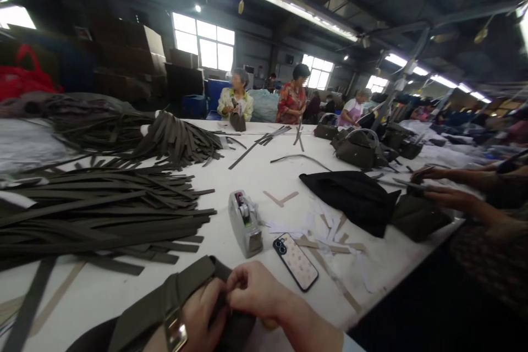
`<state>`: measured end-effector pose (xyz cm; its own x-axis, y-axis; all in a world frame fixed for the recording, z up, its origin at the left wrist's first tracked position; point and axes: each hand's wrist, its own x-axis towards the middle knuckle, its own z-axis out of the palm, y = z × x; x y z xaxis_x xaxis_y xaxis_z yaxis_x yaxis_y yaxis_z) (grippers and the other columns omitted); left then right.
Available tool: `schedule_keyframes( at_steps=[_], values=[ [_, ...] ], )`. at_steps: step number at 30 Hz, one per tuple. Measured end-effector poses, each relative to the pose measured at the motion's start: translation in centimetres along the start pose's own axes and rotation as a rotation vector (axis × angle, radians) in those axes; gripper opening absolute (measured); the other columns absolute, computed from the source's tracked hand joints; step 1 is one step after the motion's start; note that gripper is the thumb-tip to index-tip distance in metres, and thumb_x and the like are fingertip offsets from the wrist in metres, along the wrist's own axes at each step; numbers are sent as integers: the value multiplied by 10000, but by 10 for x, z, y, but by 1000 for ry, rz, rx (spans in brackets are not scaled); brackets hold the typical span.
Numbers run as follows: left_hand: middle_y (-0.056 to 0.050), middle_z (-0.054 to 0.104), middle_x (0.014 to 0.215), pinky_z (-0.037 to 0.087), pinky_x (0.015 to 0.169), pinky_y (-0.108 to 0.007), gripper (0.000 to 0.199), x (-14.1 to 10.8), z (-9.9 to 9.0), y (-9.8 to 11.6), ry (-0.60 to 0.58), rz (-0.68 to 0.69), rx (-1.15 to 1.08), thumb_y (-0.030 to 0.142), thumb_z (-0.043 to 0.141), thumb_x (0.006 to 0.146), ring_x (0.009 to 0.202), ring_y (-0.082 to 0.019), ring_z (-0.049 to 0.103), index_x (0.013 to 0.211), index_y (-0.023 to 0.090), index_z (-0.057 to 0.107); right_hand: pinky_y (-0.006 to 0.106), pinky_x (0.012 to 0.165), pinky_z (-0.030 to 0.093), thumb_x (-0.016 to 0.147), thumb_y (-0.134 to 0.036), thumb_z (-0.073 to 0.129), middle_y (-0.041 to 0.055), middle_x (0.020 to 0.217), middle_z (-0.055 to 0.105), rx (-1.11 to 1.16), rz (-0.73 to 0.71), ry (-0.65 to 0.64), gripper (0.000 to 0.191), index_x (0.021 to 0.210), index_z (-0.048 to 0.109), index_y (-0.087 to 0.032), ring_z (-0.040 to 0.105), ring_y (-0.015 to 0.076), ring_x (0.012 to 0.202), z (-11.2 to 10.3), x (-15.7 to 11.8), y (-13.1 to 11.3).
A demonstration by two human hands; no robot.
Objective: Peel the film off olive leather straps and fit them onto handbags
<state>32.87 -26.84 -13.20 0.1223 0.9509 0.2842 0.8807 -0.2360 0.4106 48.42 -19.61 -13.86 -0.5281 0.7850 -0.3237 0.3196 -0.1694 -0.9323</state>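
At the table's near edge lies a dark olive bag point(136, 316) with a wide folded strap and a gold metal buckle point(176, 333). My left hand point(202, 313) reaches under the strap, its fingers curled on the bag's dark material. Beside it, my right hand point(256, 291) is closed, thumb and forefinger pinched together at the same spot on the bag. Whatever lies between those fingertips is too small to make out. Just beyond my hands stand a grey tape dispenser point(247, 231) and a phone point(296, 261) in a patterned case.
Piles of olive strips point(103, 209) cover the left side. Paper and tan scraps point(330, 236) lie right of the phone, near a black cloth piece point(350, 195). A co-worker's hands point(441, 192) handle an olive piece at right. Finished-looking bags point(357, 148) and several people are farther back.
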Motion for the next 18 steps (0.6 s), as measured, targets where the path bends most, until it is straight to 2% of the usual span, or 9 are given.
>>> schedule_keyframes(
  at_steps=[4,8,12,14,16,18],
  values=[
    [-34,706,931,518,759,-273,168,-4,-12,7,-122,-48,34,262,489,885,859,-190,682,992,239,617,175,455,279,582,-134,555,-61,528,509,-10,-67,-13,124,682,628,-134,413,64,490,-2,-5,-2],
    [-37,700,1005,528,770,-280,212,-11,-16,8,-199,-157,-7,332,544,898,897,-198,686,1073,218,586,195,472,304,615,-201,553,-52,553,498,44,-93,-37,80,669,572,-146,422,70,492,-14,-4,9],
    [-16,705,1035,544,787,-308,292,-17,-16,7,-207,-220,-57,389,579,886,877,-204,698,1138,241,562,207,470,322,629,-248,596,-42,576,507,87,-84,-47,115,685,561,-155,431,77,493,-30,-3,23],
    [-25,702,1063,542,825,-317,300,-17,-15,9,-191,-212,-67,377,585,884,918,-210,694,1147,235,560,207,475,330,632,-245,615,-40,584,502,109,-132,-41,116,682,555,-159,442,80,508,-35,-5,26],
    [-37,702,1056,536,850,-312,275,-15,-15,12,-177,-204,-79,347,585,884,942,-207,686,1126,218,570,209,505,370,667,-266,628,-29,619,528,157,-183,-71,135,707,553,-162,484,90,545,-34,-7,26],
    [-42,700,1035,533,853,-303,248,-11,-14,15,-167,-196,-96,319,582,882,945,-201,680,1104,208,579,213,519,403,721,-334,645,-16,651,573,202,-168,-143,199,780,556,-166,519,100,558,-28,-9,24]
  ],
)
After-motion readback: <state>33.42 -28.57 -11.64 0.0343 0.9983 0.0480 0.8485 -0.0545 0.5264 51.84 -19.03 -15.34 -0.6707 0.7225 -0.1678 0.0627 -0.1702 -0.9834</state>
